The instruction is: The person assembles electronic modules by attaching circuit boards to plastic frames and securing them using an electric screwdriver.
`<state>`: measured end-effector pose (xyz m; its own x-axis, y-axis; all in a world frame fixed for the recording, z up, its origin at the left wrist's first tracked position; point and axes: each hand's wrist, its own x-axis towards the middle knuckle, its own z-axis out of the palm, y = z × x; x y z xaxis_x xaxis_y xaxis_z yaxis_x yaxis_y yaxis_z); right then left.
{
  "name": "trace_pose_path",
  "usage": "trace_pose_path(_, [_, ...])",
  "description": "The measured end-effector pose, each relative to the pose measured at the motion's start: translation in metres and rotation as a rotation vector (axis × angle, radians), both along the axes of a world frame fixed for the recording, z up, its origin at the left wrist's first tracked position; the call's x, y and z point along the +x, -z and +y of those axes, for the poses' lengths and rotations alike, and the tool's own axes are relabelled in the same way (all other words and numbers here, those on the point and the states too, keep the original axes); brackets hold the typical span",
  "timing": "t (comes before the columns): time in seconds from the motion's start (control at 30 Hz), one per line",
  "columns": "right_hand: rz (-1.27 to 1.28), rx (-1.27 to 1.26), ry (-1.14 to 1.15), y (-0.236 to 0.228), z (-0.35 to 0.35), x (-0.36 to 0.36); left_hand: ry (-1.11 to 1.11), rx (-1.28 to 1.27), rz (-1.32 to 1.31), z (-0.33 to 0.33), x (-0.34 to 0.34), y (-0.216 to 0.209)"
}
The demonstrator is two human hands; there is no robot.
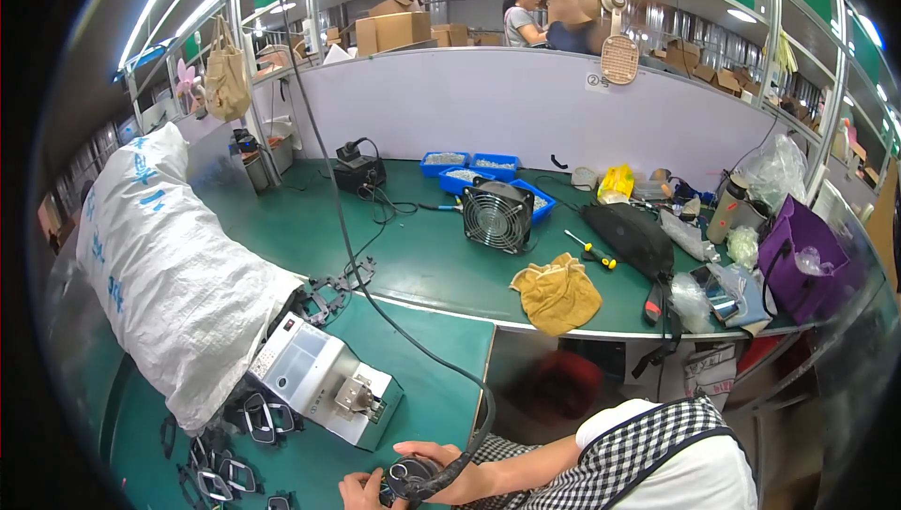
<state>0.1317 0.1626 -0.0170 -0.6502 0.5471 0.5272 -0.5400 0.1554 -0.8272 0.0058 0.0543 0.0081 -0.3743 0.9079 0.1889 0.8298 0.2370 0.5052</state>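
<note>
The right hand (462, 482) is gripping a corded black hand tool (411, 477), its grip wrapping snugly round the body, at the near part of the bench (441, 407), right of the screw feeder (319, 379). The left hand (358, 489) is bending its fingers beside the tool; what that grip is holding, I cannot tell. The looping cable (489, 407) could be tugging the tool askew, its tip perhaps slipping into those fingers.

the sack (178, 266) looks creased woven plastic, the fan grille (496, 217) shiny metal.
</note>
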Motion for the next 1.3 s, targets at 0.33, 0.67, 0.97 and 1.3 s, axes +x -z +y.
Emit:
trace_pose_path(0.33, [0.008,0.000,0.025,-0.0040,-0.0002,0.0021,0.008,-0.001,0.019,-0.0020,0.0003,0.0032])
trace_pose_path(0.67, [0.038,0.065,0.063,-0.0052,0.0012,0.0020,0.029,-0.007,0.004,-0.0011,0.0002,0.0049])
trace_pose_path(0.97, [0.035,0.044,0.055,-0.0030,-0.0010,-0.0003,0.043,0.003,0.016,-0.0022,-0.0006,0.0051])
trace_pose_path(1.3, [0.026,0.032,0.068,-0.0019,-0.0007,-0.0007,0.057,-0.001,0.007,-0.0012,0.0002,0.0044])
